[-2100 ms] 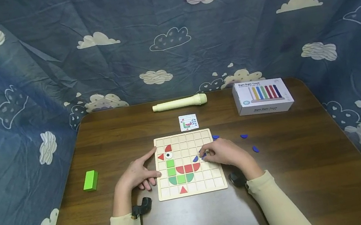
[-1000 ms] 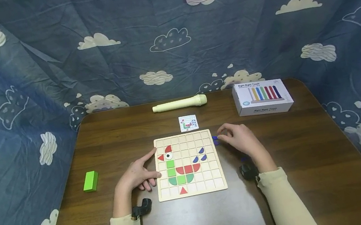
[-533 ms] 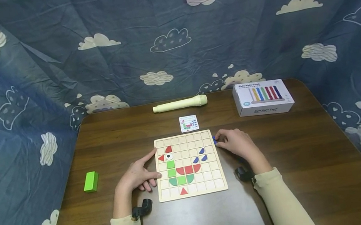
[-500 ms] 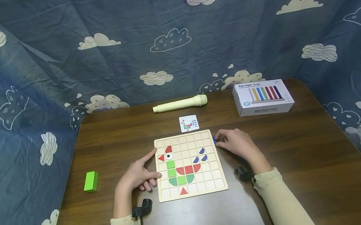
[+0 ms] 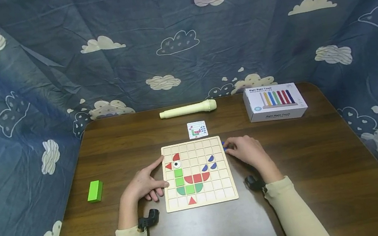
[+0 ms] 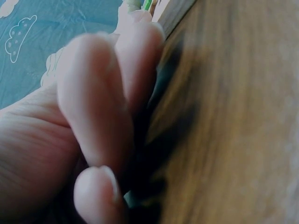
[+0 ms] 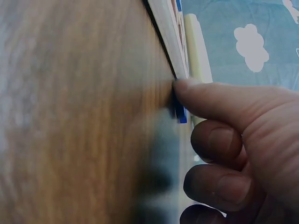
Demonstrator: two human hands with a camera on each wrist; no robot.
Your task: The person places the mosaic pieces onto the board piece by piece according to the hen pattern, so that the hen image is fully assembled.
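Note:
A pale wooden grid board (image 5: pixel 224 194) lies on the table, bearing flat coloured pieces in a bird shape. Red, green and white ones sit at its left and middle, with three blue semicircle pieces (image 5: pixel 213 166) further right. My left hand (image 5: pixel 143 184) rests at the board's left edge, thumb and forefinger spread along it. Beside the right edge, my right hand (image 5: pixel 246 150) pinches at a small blue semicircle piece (image 5: pixel 225 149) on the table. In the right wrist view the thumb touches that blue piece (image 7: pixel 181 114); the forefinger is hidden.
A small picture card (image 5: pixel 197 129) lies beyond the board, and a cream microphone-shaped stick (image 5: pixel 187 109) behind it. A white box (image 5: pixel 274 102) stands at the back right. Green blocks (image 5: pixel 95 191) lie at the left. A cloud-patterned cloth (image 5: pixel 130 69) hangs behind the table.
My right hand has left the board, where three blue pieces now show, and moved right to the blue piece beside its edge. My left hand has stayed put.

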